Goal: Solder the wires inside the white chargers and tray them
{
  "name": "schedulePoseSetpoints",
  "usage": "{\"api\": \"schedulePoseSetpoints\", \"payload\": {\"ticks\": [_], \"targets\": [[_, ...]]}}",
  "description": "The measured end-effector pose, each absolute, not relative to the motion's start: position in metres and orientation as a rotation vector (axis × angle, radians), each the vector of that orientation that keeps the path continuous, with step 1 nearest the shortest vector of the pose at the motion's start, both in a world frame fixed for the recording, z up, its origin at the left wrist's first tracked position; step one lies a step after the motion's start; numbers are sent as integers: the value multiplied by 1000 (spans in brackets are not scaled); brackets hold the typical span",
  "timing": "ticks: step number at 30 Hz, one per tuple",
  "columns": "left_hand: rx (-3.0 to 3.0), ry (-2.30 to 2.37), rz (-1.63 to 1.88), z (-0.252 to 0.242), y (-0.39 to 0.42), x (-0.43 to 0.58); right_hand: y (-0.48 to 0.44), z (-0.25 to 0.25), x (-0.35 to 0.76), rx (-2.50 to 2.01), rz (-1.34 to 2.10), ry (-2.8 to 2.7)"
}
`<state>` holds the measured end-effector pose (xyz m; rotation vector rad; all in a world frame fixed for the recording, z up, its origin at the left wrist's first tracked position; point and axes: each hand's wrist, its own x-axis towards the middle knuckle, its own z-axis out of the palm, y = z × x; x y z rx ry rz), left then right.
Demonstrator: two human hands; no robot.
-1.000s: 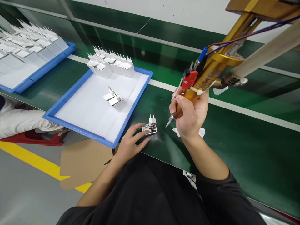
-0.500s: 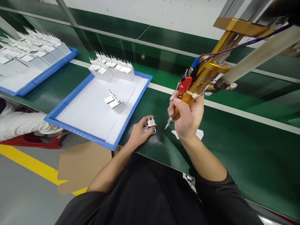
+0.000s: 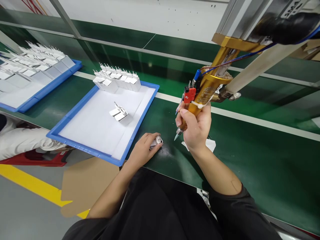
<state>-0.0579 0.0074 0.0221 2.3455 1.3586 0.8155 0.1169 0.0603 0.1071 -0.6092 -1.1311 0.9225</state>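
Note:
My left hand [image 3: 143, 148] is closed around a small white plug adapter [image 3: 157, 141] at the bench surface, to the right of the blue tray; the fingers partly cover it. In my right hand [image 3: 198, 128] is a gold dispensing gun [image 3: 206, 90] with a red switch [image 3: 189, 95] on its side. Its pale tapered nozzle [image 3: 176, 136] points down and left, a short way right of the adapter and apart from it. A white piece [image 3: 210, 144] lies under my right wrist, partly hidden, so its kind is unclear.
A blue tray [image 3: 86, 153] holds a row of white plug adapters [image 3: 117, 78] at its back and a small group [image 3: 119, 113] nearer the middle. Another full tray [image 3: 50, 92] stands at far left, near a person's white sleeve [image 3: 30, 135]. A thick hose [image 3: 265, 66] reaches the gun.
My left hand has turned over the adapter: its two pins stood upright before, and now the fingers cover more of it. The gun remains in my right hand, slightly further left in view.

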Motion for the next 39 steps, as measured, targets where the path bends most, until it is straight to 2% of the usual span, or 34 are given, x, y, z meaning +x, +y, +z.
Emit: {"api": "schedulePoseSetpoints", "payload": {"ticks": [6,13,16,21,24,39], "targets": [[2290,1458,748,12,9,-53,59,108,116,-629,903,-1125],[2527,1615,281,21,5,-48,59,106,117,-627,923,-1099],[2567,1612,350,25,14,-63,58,107,118,-668,945,-1082],[2665,1975,584,38,40,-109,56,107,119,-690,945,-1087],[2762,2024,628,46,51,-125,55,106,119,-677,950,-1087],[2568,2200,530,34,58,-148,55,105,118,-691,958,-1053]]}}
